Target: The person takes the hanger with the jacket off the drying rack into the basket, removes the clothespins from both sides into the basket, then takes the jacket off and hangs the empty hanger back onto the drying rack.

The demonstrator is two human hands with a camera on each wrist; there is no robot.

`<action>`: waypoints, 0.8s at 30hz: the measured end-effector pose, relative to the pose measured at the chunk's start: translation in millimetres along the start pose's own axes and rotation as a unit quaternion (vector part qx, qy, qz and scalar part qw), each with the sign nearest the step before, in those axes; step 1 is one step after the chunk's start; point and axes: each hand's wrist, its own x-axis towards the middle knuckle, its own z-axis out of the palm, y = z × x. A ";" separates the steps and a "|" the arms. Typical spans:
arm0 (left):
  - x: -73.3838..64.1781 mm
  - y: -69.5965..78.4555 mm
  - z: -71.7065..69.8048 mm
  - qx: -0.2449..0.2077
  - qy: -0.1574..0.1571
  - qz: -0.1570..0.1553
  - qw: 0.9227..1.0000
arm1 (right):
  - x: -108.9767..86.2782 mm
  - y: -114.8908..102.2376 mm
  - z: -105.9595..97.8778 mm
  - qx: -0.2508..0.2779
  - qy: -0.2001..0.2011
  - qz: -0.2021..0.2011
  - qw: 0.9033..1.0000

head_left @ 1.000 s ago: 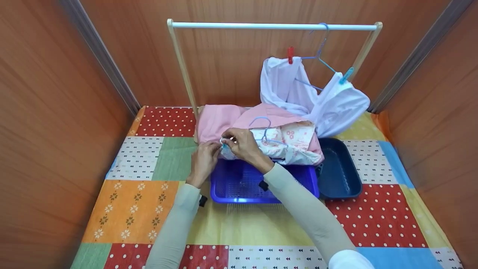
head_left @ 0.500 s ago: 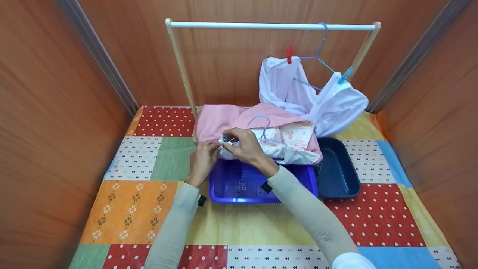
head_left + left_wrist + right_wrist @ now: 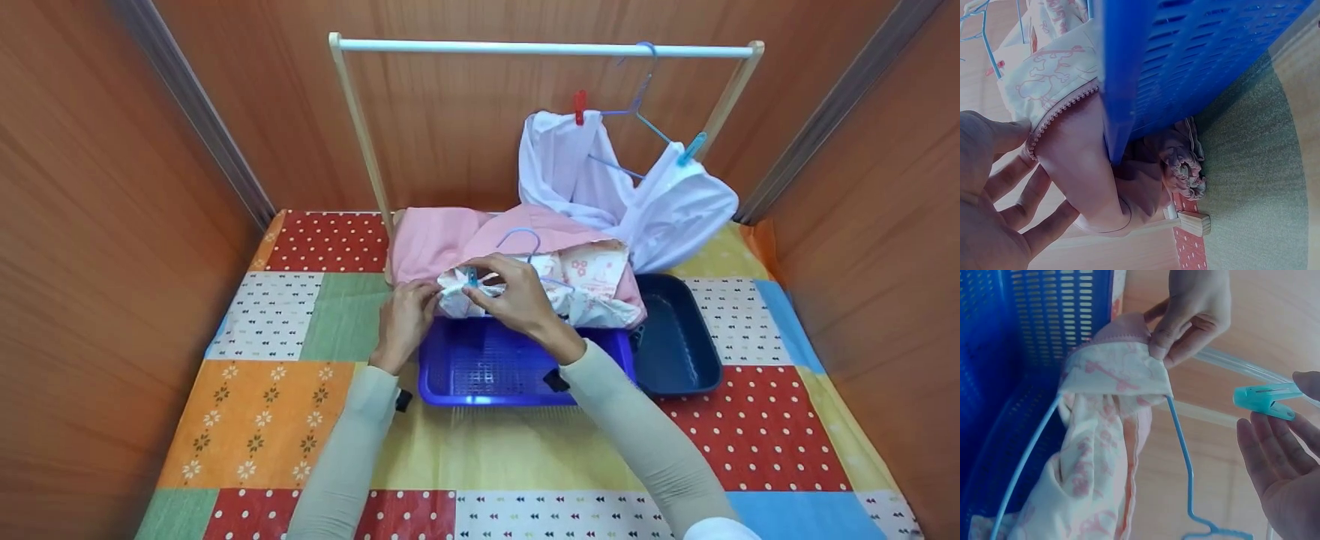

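Note:
My left hand point(image 3: 405, 319) pinches the folded edge of a pink garment with a printed white lining point(image 3: 1120, 374). In the right wrist view, that edge is folded over the end of a blue wire hanger point(image 3: 1188, 461). The left wrist view shows a zipper edge point(image 3: 1064, 109) beside the left thumb and fingers. My right hand point(image 3: 519, 300) holds a teal clothespin point(image 3: 1264, 400) between thumb and fingers, a short gap away from the folded edge. The garment lies across the back of a blue plastic basket point(image 3: 525, 401).
Behind stands a rack with a white rail point(image 3: 465, 47). A white garment point(image 3: 562, 172) hangs from it on another hanger, held by a red clothespin point(image 3: 580, 107) and a blue clothespin point(image 3: 691, 148). A dark tray point(image 3: 679, 337) sits right of the basket on the patchwork cloth point(image 3: 270, 420).
My right hand has drawn back to the right from my left fingers, bringing the teal clothespin up and away from the edge. My left hand keeps its pinch on the garment.

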 end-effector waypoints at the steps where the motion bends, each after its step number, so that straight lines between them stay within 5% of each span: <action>1: -0.2 0.2 0.2 -0.002 -0.001 -0.001 1.000 | -1.5 0.0 -3.3 -0.006 0.003 0.000 1.000; 17: -1.0 2.1 0.4 -0.007 -0.009 -0.008 1.000 | -26.6 6.8 -66.8 -0.035 0.086 0.025 0.995; 24: -0.3 1.3 -0.1 -0.015 -0.008 -0.014 1.000 | -31.5 -13.5 -91.2 -0.047 0.108 0.035 0.992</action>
